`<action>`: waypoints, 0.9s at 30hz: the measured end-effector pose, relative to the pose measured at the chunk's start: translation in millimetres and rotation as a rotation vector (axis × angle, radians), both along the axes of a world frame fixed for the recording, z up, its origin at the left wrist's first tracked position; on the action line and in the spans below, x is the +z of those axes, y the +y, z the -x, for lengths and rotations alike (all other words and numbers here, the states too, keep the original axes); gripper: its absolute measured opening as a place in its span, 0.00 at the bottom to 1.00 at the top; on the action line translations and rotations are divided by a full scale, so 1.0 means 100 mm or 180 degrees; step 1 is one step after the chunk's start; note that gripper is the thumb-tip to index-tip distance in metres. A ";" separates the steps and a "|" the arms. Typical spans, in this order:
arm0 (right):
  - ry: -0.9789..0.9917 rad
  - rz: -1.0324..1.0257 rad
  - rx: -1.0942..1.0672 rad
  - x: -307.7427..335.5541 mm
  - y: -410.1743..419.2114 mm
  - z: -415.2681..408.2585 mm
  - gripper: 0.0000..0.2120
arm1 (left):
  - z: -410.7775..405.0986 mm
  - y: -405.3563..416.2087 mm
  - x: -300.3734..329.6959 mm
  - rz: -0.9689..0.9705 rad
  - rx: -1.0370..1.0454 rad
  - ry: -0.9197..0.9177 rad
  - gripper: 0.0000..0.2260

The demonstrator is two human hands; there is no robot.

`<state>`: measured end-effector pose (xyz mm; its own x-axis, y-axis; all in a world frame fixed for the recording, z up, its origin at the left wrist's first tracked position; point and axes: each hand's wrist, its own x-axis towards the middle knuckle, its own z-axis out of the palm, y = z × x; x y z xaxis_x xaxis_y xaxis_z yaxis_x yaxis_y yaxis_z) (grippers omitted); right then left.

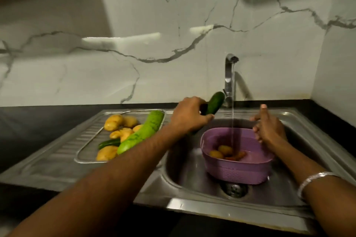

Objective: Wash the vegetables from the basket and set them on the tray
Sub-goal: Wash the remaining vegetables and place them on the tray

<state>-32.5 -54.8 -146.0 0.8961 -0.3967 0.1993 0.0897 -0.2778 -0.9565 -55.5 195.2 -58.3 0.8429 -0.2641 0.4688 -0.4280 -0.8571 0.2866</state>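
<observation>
Above the sink [192,179], left hand [189,116] closes its grip around a dark cucumber [214,103]; right hand [269,128] hangs open, empty, over the purple basket [237,171]. Washed vegetables lie on the wire tray [84,157], left of the basin.

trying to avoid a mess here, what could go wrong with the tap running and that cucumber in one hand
1. The left hand holds the cucumber by one end only, so a wet grip may slip and drop it into the sink.
2. The tap pours into the purple basket, which holds water around the leftover vegetables; it may splash or spill.
3. The tray is crowded, so the cucumber could roll off the long gourd.
</observation>
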 end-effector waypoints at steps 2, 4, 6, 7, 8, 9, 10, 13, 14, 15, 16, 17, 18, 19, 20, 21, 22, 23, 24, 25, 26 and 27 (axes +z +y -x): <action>0.0055 -0.0056 -0.0020 -0.05 -0.05 -0.01 0.31 | 0.05 0.33 0.23 0.0204 0.0311 0.0089 0.18; 0.0131 -0.0134 -0.0028 -0.09 -0.09 -0.04 0.32 | 0.09 0.69 0.43 0.0260 0.0573 0.0220 0.17; 0.0230 -0.0114 0.0030 -0.13 -0.10 -0.06 0.31 | 0.11 1.07 0.54 0.0202 0.0865 0.0346 0.16; 0.0262 -0.0054 0.0075 -0.13 -0.08 -0.08 0.31 | 0.11 1.27 0.57 0.0218 0.1034 0.0420 0.16; 0.0296 0.0020 0.0099 -0.14 -0.09 -0.08 0.30 | 0.10 1.43 0.56 0.0256 0.1167 0.0510 0.15; 0.0324 0.0106 0.0117 -0.15 -0.09 -0.09 0.30 | 0.09 1.58 0.53 0.0311 0.1306 0.0615 0.16; 0.0359 0.0169 0.0144 -0.14 -0.08 -0.09 0.29 | 0.09 1.71 0.49 0.0376 0.1412 0.0725 0.17; 0.0488 0.0231 0.0237 -0.14 -0.06 -0.06 0.27 | 0.10 1.94 0.29 0.0578 0.1587 0.1059 0.19; 0.0510 0.0260 0.0258 -0.14 -0.07 -0.05 0.26 | 0.11 1.98 0.22 0.0667 0.1580 0.1094 0.19; 0.0526 0.0300 0.0268 -0.14 -0.07 -0.04 0.26 | 0.12 1.99 0.17 0.0806 0.1534 0.1084 0.18; 0.0539 0.0334 0.0271 -0.14 -0.07 -0.03 0.25 | 0.12 1.99 0.12 0.0959 0.1445 0.1054 0.18; 0.0556 0.0363 0.0268 -0.14 -0.08 -0.03 0.25 | 0.12 1.97 0.08 0.1093 0.1345 0.1015 0.17; 0.0564 0.0390 0.0276 -0.13 -0.08 -0.02 0.25 | 0.11 1.94 0.06 0.1178 0.1286 0.0951 0.17; 0.0588 0.0415 0.0294 -0.12 -0.07 0.00 0.25 | 0.11 1.91 0.05 0.1223 0.1272 0.0884 0.16; 0.0592 0.0430 0.0306 -0.12 -0.07 0.01 0.25 | 0.09 1.86 0.04 0.1209 0.1304 0.0797 0.16; 0.0586 0.0447 0.0312 -0.10 -0.06 0.01 0.25 | 0.08 1.83 0.05 0.1118 0.1354 0.0681 0.16; 0.0568 0.0468 0.0326 -0.11 -0.06 0.02 0.25 | 0.06 1.79 0.04 0.0955 0.1401 0.0515 0.16; 0.0565 0.0495 0.0347 -0.10 -0.05 0.03 0.25 | 0.06 1.75 0.05 0.0757 0.1446 0.0302 0.16; 0.0555 0.0512 0.0367 -0.10 -0.04 0.02 0.25 | 0.06 1.71 0.06 0.0569 0.1473 0.0076 0.15; 0.0565 0.0503 0.0374 -0.11 -0.05 0.02 0.25 | 0.07 1.63 0.08 0.0443 0.1437 -0.0133 0.15; 0.0551 0.0493 0.0396 -0.11 -0.05 0.00 0.25 | 0.08 1.54 0.10 0.0398 0.1328 -0.0301 0.15; 0.0587 0.0497 0.0416 -0.12 -0.06 -0.02 0.25 | 0.08 1.40 0.11 0.0405 0.1161 -0.0417 0.15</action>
